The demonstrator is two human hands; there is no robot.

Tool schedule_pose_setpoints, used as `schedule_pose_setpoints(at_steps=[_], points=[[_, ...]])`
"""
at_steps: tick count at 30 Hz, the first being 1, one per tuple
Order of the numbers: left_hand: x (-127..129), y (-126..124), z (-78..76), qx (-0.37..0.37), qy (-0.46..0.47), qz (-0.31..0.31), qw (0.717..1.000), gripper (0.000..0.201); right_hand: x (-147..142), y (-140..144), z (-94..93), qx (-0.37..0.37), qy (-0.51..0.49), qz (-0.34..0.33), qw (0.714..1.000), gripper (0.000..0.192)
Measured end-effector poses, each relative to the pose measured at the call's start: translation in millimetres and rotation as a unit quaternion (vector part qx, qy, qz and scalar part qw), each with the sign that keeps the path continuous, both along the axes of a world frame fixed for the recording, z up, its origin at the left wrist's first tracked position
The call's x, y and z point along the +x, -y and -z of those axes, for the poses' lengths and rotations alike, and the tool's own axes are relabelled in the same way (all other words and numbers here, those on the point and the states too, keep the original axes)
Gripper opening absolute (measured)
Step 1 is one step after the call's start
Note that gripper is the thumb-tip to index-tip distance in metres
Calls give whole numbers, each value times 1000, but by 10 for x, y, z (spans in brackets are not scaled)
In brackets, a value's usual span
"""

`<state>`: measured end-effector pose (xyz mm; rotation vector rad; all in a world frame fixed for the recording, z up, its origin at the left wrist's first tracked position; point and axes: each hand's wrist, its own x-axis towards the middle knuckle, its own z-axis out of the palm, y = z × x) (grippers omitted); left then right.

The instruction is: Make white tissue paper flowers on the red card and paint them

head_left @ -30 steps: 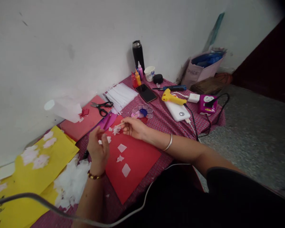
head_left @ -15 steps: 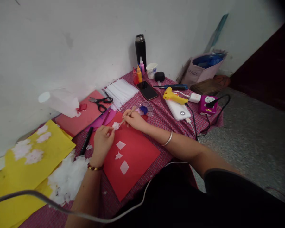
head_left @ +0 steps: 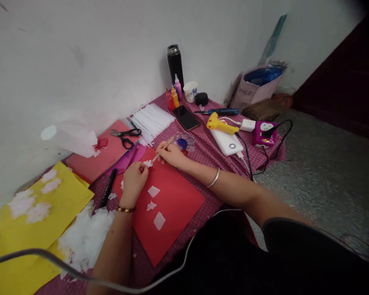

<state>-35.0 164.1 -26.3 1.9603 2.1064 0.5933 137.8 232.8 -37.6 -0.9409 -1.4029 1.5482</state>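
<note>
Low against a plain white wall (head_left: 95, 61), a pink-checked cloth (head_left: 209, 153) is spread on the floor and covered with craft materials. A red paper sheet (head_left: 172, 205) lies nearest the person, with three small white paper cutouts (head_left: 153, 191) resting flat on it. At the far edge of this sheet a small white tissue flower (head_left: 148, 163) is pinched between the closed fingertips of the left hand (head_left: 133, 180). A thin wooden stick (head_left: 162, 149) is gripped pen-fashion in the closed fingers of the right hand (head_left: 172, 155); its long axis runs diagonally, the lower tip touching the flower and the upper end pointing away toward the paint palette (head_left: 184, 142). The flower is judged very light, soft and easily torn or crushed, so it is best held lightly at its edge or base. The stick is judged light and stiff, best taken near mid-length for tip control. Noted beside the work: a black marker (head_left: 107, 188), loose white tissue scraps (head_left: 86, 237), yellow paper (head_left: 33, 221), black scissors (head_left: 124, 135), a smartphone (head_left: 186, 117), a yellow glue gun (head_left: 219, 124), and a black flask (head_left: 174, 63).
</note>
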Motion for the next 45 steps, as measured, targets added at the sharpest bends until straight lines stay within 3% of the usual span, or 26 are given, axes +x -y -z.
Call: schedule_pose_setpoints(at_steps=[11,26,32,35,38,42,45], points=[[-97,-46,49,-17,97,-28,995,13,-95,88,-16,215,174,-23,961,13],[-143,-47,97,-24,97,-21,995,16,-144,163,-117,266,279,-73,920,15],[-127,-40,115,-11,90,-20,996,16,-87,101,-67,212,131,-12,968,14],[-133,-56,80,-10,97,-12,995,19,-30,39,-42,137,45,17,989,14],[-182,-5,-45,-16,118,-9,993,27,6,33,-51,64,6,1,998,15],[-251,288,-263,-12,114,-17,993,31,5,107,-109,17,-15,-23,999,16],[-221,615,-330,-57,100,46,992,23,-16,173,-155,6,-27,-39,999,18]])
